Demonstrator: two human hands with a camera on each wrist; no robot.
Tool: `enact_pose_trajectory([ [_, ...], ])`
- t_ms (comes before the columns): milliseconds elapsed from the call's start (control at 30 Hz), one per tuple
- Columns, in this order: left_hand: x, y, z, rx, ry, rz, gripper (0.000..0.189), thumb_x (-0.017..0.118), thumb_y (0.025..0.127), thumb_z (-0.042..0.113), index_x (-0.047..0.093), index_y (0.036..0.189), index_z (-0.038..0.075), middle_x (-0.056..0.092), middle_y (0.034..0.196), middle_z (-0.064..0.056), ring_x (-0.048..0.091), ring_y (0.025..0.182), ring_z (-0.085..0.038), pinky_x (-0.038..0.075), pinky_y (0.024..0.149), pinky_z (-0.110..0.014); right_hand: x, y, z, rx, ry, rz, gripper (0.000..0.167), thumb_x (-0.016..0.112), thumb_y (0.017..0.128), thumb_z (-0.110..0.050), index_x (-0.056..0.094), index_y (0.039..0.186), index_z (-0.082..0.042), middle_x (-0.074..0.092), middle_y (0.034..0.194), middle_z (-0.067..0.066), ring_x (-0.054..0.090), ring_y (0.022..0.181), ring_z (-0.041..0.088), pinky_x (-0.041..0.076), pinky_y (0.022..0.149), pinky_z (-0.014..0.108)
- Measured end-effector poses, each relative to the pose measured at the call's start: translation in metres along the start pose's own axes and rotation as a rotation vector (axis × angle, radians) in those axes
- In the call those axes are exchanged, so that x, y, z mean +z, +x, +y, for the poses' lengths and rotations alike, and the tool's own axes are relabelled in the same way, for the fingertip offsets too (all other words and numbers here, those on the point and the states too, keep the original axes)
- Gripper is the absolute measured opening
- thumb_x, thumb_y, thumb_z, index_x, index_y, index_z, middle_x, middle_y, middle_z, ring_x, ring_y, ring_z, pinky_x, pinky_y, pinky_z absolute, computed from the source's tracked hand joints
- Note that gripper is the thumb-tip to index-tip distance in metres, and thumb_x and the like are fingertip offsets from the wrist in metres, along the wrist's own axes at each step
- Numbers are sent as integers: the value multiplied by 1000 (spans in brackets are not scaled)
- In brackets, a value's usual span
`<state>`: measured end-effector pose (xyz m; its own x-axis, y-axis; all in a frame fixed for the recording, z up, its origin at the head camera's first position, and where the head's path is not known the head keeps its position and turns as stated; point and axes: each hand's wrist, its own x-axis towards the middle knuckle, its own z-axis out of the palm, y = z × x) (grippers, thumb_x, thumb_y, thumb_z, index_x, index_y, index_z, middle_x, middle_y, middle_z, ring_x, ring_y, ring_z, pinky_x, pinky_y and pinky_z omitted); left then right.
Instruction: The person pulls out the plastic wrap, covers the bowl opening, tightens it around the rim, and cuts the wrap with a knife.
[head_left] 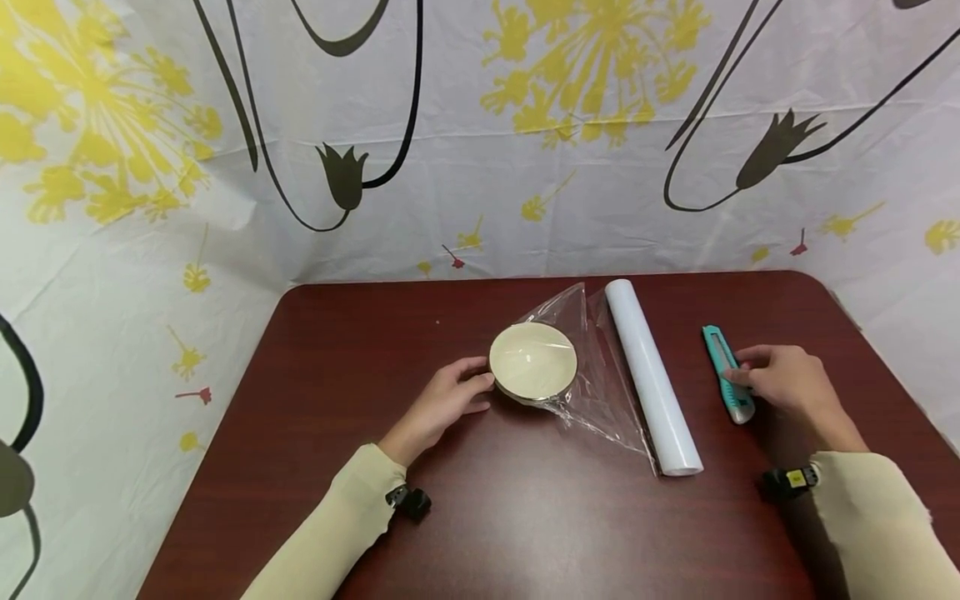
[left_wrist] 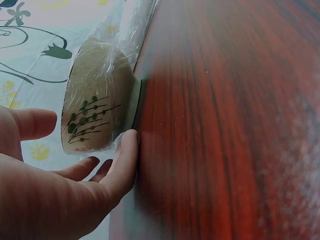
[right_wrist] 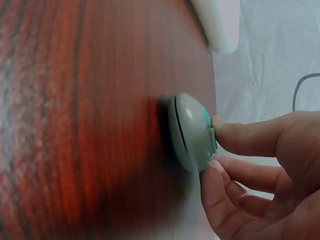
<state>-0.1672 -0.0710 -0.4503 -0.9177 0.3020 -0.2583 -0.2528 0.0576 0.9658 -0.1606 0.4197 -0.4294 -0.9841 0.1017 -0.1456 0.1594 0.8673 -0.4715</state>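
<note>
A cream bowl (head_left: pixel 532 361) stands upright on the table, with clear plastic film (head_left: pixel 600 392) drawn over it. In the left wrist view, dark green sprigs decorate the bowl's side (left_wrist: pixel 92 107) under the wrinkled film. My left hand (head_left: pixel 447 402) is at the bowl's left side, thumb and fingers apart, fingertips right by its lower wall. Over on the right, my right hand (head_left: pixel 795 383) pinches a teal utility knife (head_left: pixel 722 364) between thumb and fingers. Its rounded grey end (right_wrist: pixel 190 132) faces the right wrist camera, close over the table.
A white roll (head_left: pixel 652 379) of the film lies between the bowl and the knife, and the film runs from it to the bowl. The dark red wooden table (head_left: pixel 375 333) meets a flower-patterned sheet (head_left: pixel 465 183) behind and at both sides.
</note>
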Motion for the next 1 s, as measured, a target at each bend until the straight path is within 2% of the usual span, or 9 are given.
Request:
enact_pose_trajectory([
  [100, 0, 0, 1, 4, 8, -3, 53, 60, 112, 10, 46, 159, -11, 52, 157, -29, 61, 137, -43, 63, 104, -48, -1, -1, 0, -5, -16, 22, 55, 78, 103, -32, 68, 131, 15, 74, 112, 32, 59, 108, 56, 56, 74, 56],
  [200, 1, 0, 2, 0, 12, -1, 54, 60, 112, 11, 46, 160, -10, 51, 158, -30, 61, 137, -44, 62, 104, -48, -2, -3, -3, -8, -22, 53, 54, 77, 103, -32, 68, 129, 14, 75, 104, 28, 58, 107, 55, 56, 76, 60],
  [267, 2, -2, 4, -4, 10, 3, 54, 60, 112, 11, 45, 160, -10, 52, 157, -30, 61, 137, -44, 62, 104, -49, -3, -6, -6, -9, -15, 71, 54, 76, 103, -34, 68, 129, 13, 75, 98, 22, 58, 104, 52, 55, 73, 54],
  [367, 2, -2, 4, -3, 9, 9, 54, 60, 112, 9, 46, 160, -10, 53, 156, -29, 63, 135, -41, 63, 104, -49, -3, -13, -18, -28, 4, 98, 51, 75, 104, -35, 70, 129, 9, 73, 87, 12, 60, 87, 39, 51, 62, 42],
  [433, 3, -1, 4, 3, 4, 10, 54, 60, 111, 7, 46, 160, -9, 54, 155, -29, 64, 132, -39, 63, 103, -48, -1, -19, -30, -68, 11, 109, 48, 76, 104, -35, 71, 130, 6, 72, 83, 6, 58, 75, 29, 45, 55, 34],
  [500, 3, 0, 3, 10, -4, 6, 55, 60, 110, 4, 45, 162, -8, 53, 157, -28, 64, 131, -38, 63, 103, -48, 0, -25, -44, -126, 13, 108, 41, 77, 104, -32, 74, 128, 2, 74, 85, 5, 58, 71, 21, 45, 54, 33],
  [700, 6, 1, 4, 14, -26, -3, 62, 59, 110, 3, 38, 168, -4, 45, 164, -28, 65, 132, -38, 64, 102, -46, 7, -43, -90, -311, -3, 64, 23, 84, 99, -21, 83, 117, -8, 81, 95, 1, 71, 84, 20, 52, 67, 35],
  [867, 9, 5, 5, 2, -25, 6, 65, 60, 109, 4, 37, 170, 1, 42, 167, -25, 69, 122, -36, 66, 98, -47, 19, -58, -127, -409, 17, -3, 19, 85, 96, -13, 85, 114, -8, 81, 91, -3, 73, 81, 15, 57, 66, 33],
  [1000, 11, 7, 5, -5, -31, 7, 65, 58, 108, 3, 36, 170, 2, 42, 166, -25, 69, 119, -34, 66, 97, -48, 30, -66, -146, -473, 23, -40, 19, 88, 93, -13, 85, 111, -8, 80, 90, -5, 73, 78, 12, 57, 61, 31],
])
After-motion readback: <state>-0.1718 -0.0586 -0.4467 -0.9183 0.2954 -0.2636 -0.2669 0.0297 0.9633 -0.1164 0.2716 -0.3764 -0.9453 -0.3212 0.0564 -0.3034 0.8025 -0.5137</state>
